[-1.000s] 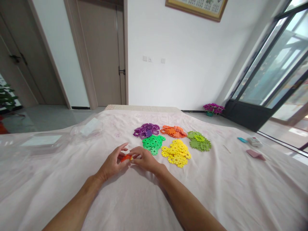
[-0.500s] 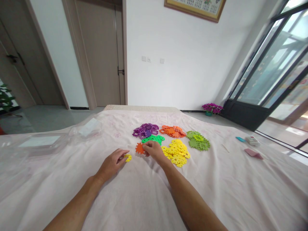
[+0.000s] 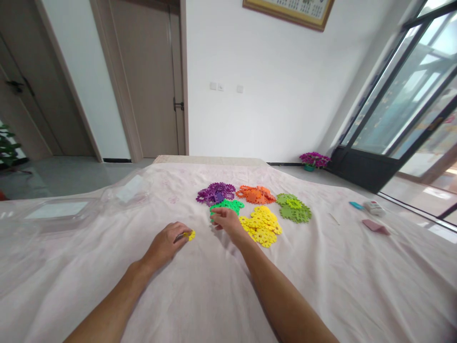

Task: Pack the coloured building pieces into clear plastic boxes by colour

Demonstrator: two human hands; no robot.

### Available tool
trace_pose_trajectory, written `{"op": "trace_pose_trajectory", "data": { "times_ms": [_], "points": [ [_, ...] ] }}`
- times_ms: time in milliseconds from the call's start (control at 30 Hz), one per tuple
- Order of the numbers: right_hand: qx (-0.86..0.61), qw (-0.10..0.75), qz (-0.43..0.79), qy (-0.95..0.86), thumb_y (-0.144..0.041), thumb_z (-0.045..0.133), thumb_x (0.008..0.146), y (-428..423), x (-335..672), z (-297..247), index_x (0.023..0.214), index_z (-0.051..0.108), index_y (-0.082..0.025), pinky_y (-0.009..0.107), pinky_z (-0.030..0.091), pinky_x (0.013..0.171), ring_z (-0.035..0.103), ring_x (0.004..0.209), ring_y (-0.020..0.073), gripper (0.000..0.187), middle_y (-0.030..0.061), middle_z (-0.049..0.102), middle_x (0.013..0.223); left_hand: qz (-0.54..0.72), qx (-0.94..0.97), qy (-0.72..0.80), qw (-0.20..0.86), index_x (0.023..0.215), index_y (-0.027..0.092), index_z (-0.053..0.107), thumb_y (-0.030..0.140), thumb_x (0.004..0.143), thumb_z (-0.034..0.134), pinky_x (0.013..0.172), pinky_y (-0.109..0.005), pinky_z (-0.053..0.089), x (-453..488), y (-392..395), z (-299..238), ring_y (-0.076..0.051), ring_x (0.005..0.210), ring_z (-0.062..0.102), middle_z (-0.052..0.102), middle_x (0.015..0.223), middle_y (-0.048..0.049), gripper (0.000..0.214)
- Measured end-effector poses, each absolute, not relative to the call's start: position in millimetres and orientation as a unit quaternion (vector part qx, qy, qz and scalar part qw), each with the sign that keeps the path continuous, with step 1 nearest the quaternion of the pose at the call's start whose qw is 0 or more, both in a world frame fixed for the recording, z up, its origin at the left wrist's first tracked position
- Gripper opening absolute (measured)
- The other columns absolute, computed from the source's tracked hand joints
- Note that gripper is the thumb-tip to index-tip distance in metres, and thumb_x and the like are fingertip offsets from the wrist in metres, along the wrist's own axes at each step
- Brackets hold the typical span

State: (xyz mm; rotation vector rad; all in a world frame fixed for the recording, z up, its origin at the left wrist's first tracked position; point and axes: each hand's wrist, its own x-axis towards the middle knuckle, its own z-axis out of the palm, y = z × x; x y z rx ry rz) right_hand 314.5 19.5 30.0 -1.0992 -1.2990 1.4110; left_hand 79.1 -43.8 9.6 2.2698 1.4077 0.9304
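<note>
Near the middle of the cloth, my left hand (image 3: 168, 243) pinches a small yellow notched disc (image 3: 192, 235) between thumb and fingers. My right hand (image 3: 225, 220) is at the front edge of a pile of green notched discs (image 3: 232, 205), fingers loosely curled and slightly apart. A bit of green shows by its fingertips; whether it belongs to the pile or is being touched, I cannot tell. Yellow discs (image 3: 266, 224) lie heaped just right of that hand. Behind are piles of purple pieces (image 3: 214, 193) and orange pieces (image 3: 255, 195), with light green pieces (image 3: 294, 209) farther right.
Clear plastic containers (image 3: 59, 212) stand at the left on the pale, wrinkled cloth (image 3: 200, 290). At the right lie a blue item (image 3: 356, 205), a small white object (image 3: 373, 207) and a folded pink piece (image 3: 375, 226). Doors and a white wall are beyond.
The orange square piece that my right hand held is no longer visible; its fingers have loosened. My left hand keeps the yellow disc, barely shifted to the right.
</note>
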Motion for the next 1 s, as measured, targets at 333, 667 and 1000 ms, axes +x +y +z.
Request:
{"op": "trace_pose_trajectory", "data": {
  "times_ms": [333, 667, 1000],
  "points": [
    [-0.45, 0.188, 0.145, -0.861, -0.043, 0.068, 0.084, -33, 274, 32, 0.099, 0.071, -0.024, 0.029, 0.041, 0.073, 0.057, 0.096, 0.021, 0.025, 0.0062, 0.062, 0.104, 0.377, 0.718, 0.518, 0.27, 0.106, 0.023, 0.063, 0.037, 0.086, 0.062, 0.08, -0.033, 0.055, 83, -49, 9, -0.02, 0.089, 0.069, 0.073, 0.096, -0.0032, 0.024],
    [-0.475, 0.284, 0.262, -0.791, -0.022, 0.066, 0.08, -21, 273, 16, 0.094, 0.068, -0.021, 0.023, 0.037, 0.066, 0.059, 0.076, 0.0135, 0.014, -0.0007, 0.069, 0.085, 0.403, 0.707, 0.519, 0.261, 0.118, 0.02, 0.06, 0.038, 0.092, 0.053, 0.08, -0.033, 0.054, 80, -46, 5, -0.019, 0.087, 0.069, 0.071, 0.101, -0.0046, 0.032],
    [-0.489, 0.438, 0.28, -0.701, -0.019, 0.058, 0.082, 5, 291, 14, 0.087, 0.066, -0.019, 0.024, 0.04, 0.064, 0.057, 0.068, 0.0123, 0.01, -0.002, 0.066, 0.076, 0.367, 0.742, 0.517, 0.217, 0.107, 0.022, 0.068, 0.036, 0.093, 0.052, 0.087, -0.032, 0.051, 80, -47, 9, -0.02, 0.096, 0.067, 0.071, 0.107, -0.0045, 0.025]
  ]
}}
